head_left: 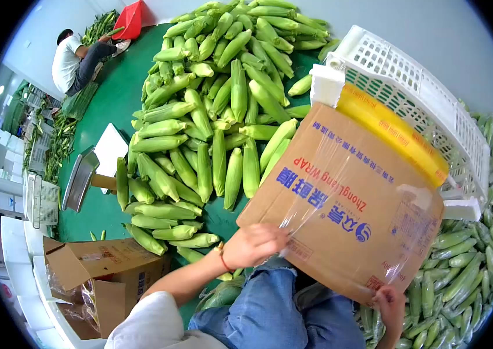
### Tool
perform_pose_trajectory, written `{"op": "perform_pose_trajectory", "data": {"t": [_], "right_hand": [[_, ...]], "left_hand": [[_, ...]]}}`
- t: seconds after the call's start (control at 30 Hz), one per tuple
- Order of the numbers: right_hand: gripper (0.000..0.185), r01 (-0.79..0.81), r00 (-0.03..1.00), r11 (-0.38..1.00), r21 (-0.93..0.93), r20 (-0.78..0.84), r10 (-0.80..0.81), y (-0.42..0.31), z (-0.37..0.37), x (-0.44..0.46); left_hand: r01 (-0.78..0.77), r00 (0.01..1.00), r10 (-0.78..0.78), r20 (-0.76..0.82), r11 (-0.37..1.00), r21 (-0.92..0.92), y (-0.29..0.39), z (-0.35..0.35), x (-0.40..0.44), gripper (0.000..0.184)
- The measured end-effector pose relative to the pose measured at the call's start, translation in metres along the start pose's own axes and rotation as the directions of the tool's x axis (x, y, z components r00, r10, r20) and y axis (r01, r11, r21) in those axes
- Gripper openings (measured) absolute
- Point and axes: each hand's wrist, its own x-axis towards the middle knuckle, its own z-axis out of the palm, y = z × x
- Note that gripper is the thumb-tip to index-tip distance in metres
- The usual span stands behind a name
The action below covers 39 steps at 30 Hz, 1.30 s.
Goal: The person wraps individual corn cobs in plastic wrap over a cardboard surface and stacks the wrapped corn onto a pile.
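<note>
A flat cardboard box (339, 198) printed with "ZhongLiang WRAP" lies tilted in front of me. Clear plastic wrap (412, 200) stretches over it from a yellow-printed roll (392, 131) at its far edge. My left hand (258, 244), with a red band at the wrist, is closed on the film's near edge at the left. At the near right corner, my right hand (389, 302) pinches the other end of that edge. To the left and beyond lies a big heap of green corn cobs (217, 116) in their husks. Several wrapped cobs (456, 262) are piled at the right.
A white plastic crate (421, 87) stands behind the roll. On the left are a scale (80, 177) and an open carton (107, 279). Another person (77, 61) sits at the far left by a red scoop-like bin (130, 20).
</note>
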Motion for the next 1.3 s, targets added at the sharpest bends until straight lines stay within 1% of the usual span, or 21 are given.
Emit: {"op": "perform_pose_trajectory", "data": {"t": [0.1,0.17,0.23,0.27,0.37,0.43,0.53,0.57,0.63,0.7,0.73,0.77,0.83,1.0,1.07,1.13,1.17,1.2,1.23,1.27,1.3], "right_hand": [[0.005,-0.104,0.985,0.995,0.000,0.141,0.103,-0.001,0.016,-0.012],[0.005,-0.229,0.963,0.973,-0.003,0.143,0.227,-0.013,0.016,-0.009],[0.004,-0.216,0.969,0.975,0.046,0.136,0.208,-0.013,0.018,-0.010],[0.004,-0.213,0.968,0.975,0.059,0.145,0.203,-0.013,0.018,-0.009],[0.004,-0.196,0.972,0.979,0.048,0.140,0.188,-0.020,0.018,-0.006],[0.005,-0.199,0.973,0.979,0.046,0.130,0.192,-0.024,0.019,-0.009],[0.009,-0.191,0.976,0.981,0.034,0.108,0.187,-0.020,0.021,-0.012],[0.008,-0.200,0.974,0.980,0.013,0.111,0.198,-0.023,0.020,-0.009],[0.008,-0.234,0.965,0.972,-0.024,0.114,0.235,-0.033,0.020,-0.009],[0.007,-0.208,0.976,0.974,-0.089,0.050,0.213,-0.035,0.024,-0.012],[0.007,-0.178,0.982,0.975,-0.129,0.034,0.184,-0.035,0.027,-0.012],[0.007,-0.132,0.991,0.963,-0.234,-0.020,0.131,-0.035,0.031,-0.014],[0.008,-0.042,0.993,0.899,-0.436,-0.117,-0.010,-0.037,0.042,-0.020],[0.011,-0.070,0.976,0.702,-0.708,-0.195,-0.100,-0.054,0.056,-0.035],[0.009,0.006,0.975,0.975,-0.223,-0.216,-0.055,-0.078,0.040,-0.045],[0.012,0.140,0.948,0.922,0.362,-0.317,-0.020,-0.078,0.027,-0.041],[0.016,0.163,0.934,0.921,0.355,-0.357,-0.028,-0.079,0.030,-0.023],[0.022,0.192,0.918,0.920,0.342,-0.395,-0.045,-0.082,0.037,0.004],[0.026,0.270,0.871,0.960,-0.073,-0.407,-0.276,-0.079,0.049,0.035],[0.031,0.320,0.808,0.822,-0.471,-0.317,-0.497,-0.076,0.057,0.063],[0.034,0.313,0.789,0.770,-0.556,-0.298,-0.536,-0.073,0.056,0.078]], "left_hand": [[0.006,0.995,0.006,-0.095,0.992,0.123,0.000,0.009,-0.060,0.026],[0.431,0.880,-0.331,-0.341,0.859,0.276,-0.038,0.017,-0.107,0.043],[0.837,0.494,-0.591,-0.637,0.522,0.165,-0.109,0.020,-0.123,0.060],[0.911,0.359,-0.687,-0.631,0.405,0.077,-0.165,0.031,-0.153,0.069],[0.985,-0.132,-0.863,-0.487,-0.058,-0.165,-0.243,0.039,-0.157,0.085],[0.959,-0.281,-0.827,-0.487,-0.256,-0.120,-0.268,0.037,-0.160,0.087],[0.980,-0.197,-0.870,-0.451,-0.166,-0.108,-0.282,0.026,-0.196,0.076],[0.955,-0.232,-0.878,-0.419,-0.124,-0.270,-0.263,0.015,-0.185,0.073],[0.577,-0.102,-0.927,-0.360,0.240,-0.781,-0.227,-0.001,-0.166,0.041],[0.672,0.120,-0.887,-0.445,0.403,-0.621,-0.117,-0.041,-0.073,0.035],[0.635,0.373,-0.855,-0.360,0.518,-0.573,-0.086,-0.056,-0.054,0.042],[0.644,0.651,-0.571,-0.500,0.765,-0.034,-0.064,-0.061,-0.033,0.056],[0.374,0.921,-0.294,-0.256,0.853,0.365,0.005,-0.065,0.036,0.064],[-0.263,0.957,0.204,0.204,0.907,0.329,0.063,0.015,0.133,0.056],[-0.165,0.927,0.068,0.369,0.958,0.236,0.066,0.032,0.147,0.054],[-0.049,0.832,-0.047,0.552,0.986,0.159,0.067,0.034,0.161,0.053],[-0.088,0.868,0.026,0.495,0.991,0.104,0.063,0.039,0.157,0.054],[-0.129,0.901,0.093,0.425,0.990,0.055,0.055,0.048,0.152,0.055],[-0.170,0.931,0.152,0.330,0.985,0.025,0.045,0.055,0.150,0.056],[-0.316,0.944,0.300,0.137,0.942,0.116,0.040,0.056,0.139,0.057],[-0.187,0.981,0.177,0.079,0.970,0.157,0.042,0.054,0.122,0.055]]}}
